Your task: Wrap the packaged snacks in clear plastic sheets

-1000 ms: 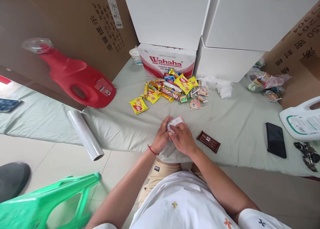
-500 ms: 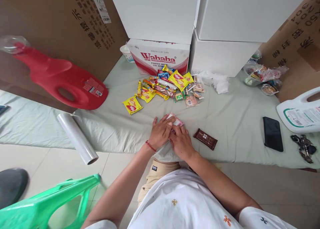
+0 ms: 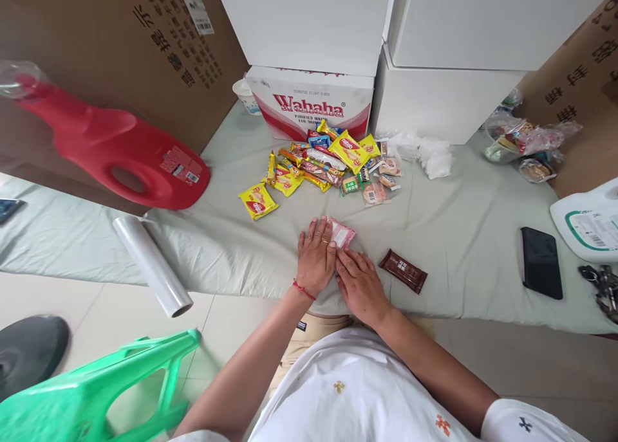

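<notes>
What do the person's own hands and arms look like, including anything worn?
No gloves are worn. The left hand has a thin gold-coloured ring and, at its wrist, a red cord bracelet. The right hand shows no jewellery. The white fabric right sleeve is short, with a dark cross-shaped motif; only an edge of the white fabric left sleeve shows.

Indoor rm., storeroom-like; part of a home or shop, can't tell which. Signs: cloth-covered counter (image 3: 468, 230) w/ stacked white boxes (image 3: 309, 27), Wahaha ctn. (image 3: 311, 104), lg. cardbd. box (image 3: 87, 43), pkgd. snacks (image 3: 350, 151). Also tiled flr. (image 3: 120, 310) & green plastic stool (image 3: 62, 394).
</notes>
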Tool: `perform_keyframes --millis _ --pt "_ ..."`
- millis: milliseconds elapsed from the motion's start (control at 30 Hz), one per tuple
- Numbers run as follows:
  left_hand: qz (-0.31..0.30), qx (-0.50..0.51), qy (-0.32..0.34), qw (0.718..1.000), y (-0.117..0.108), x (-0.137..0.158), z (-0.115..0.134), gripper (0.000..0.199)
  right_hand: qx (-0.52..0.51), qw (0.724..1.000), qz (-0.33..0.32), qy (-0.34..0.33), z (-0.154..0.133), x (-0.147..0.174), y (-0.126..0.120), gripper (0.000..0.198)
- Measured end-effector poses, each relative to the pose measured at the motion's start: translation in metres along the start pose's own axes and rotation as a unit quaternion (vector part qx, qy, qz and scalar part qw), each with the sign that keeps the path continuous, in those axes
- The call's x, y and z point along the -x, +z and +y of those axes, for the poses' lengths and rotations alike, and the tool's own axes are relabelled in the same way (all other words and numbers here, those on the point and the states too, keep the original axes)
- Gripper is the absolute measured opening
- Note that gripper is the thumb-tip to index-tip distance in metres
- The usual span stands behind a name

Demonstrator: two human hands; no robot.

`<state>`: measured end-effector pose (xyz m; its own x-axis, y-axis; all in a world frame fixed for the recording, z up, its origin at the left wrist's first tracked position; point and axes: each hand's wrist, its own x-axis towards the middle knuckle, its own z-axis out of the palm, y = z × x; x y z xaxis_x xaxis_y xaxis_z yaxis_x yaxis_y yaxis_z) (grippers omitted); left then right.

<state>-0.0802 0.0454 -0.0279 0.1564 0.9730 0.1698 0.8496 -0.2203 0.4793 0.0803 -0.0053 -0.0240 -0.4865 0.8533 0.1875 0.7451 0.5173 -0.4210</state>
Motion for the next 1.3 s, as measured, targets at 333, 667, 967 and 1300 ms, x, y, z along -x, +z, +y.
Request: perform_keyframes --millis 333,667,967,1300 --pt "-0.027 -0.026 0.007 0.999 -0.004 -0.001 -0.002 0.057 -0.159 0.981 -0.097 -0.059 0.031 -0.003 -0.04 0.035" --pt "-0.091 0.135 0.107 0.981 -0.027 -0.016 -0.043 0.091 -0.125 0.972 -0.089 -0.179 0.059 -0.077 -0.04 0.042" --pt "0.002 0.006 -0.012 1.0 -0.013 0.021 -0.022 0.05 0.007 0.992 -0.092 -0.089 0.034 -0.058 -0.03 0.058" --pt "-0.035 -0.075 0.038 0.996 -0.012 0.021 -0.025 0.061 -0.002 0.995 -0.075 -0.06 0.039 -0.066 -0.015 0.058"
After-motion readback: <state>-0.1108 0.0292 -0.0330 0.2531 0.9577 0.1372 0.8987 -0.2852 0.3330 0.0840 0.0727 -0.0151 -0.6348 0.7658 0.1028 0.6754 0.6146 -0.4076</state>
